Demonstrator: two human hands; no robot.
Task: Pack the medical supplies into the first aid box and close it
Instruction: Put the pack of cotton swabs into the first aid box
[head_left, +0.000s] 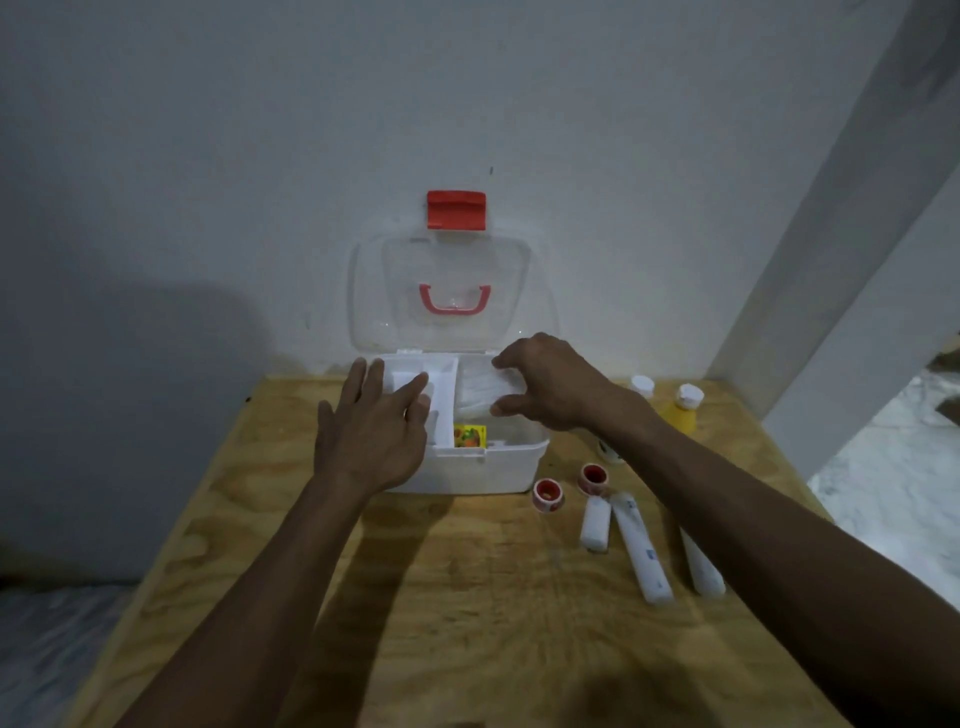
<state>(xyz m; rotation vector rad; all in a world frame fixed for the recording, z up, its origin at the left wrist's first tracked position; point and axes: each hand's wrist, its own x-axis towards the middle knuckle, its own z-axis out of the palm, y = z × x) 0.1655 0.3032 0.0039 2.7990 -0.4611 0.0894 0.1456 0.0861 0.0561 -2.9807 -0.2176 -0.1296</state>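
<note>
Plywood table against a pale wall; first aid box (467, 467) open on it, clear lid (452, 291) up.

We log the white gauze pack (480, 389) over the box's right-hand compartment, long axis across the box, pinched between thumb and fingers of the right hand (550, 384). The left hand (371, 431) lies flat, fingers straight, on the inner tray (441, 384). Remaining supplies, two red tape rolls (571, 486) and white tubes (641, 551), lie right of the box, nearer the right hand, we judge.
</note>
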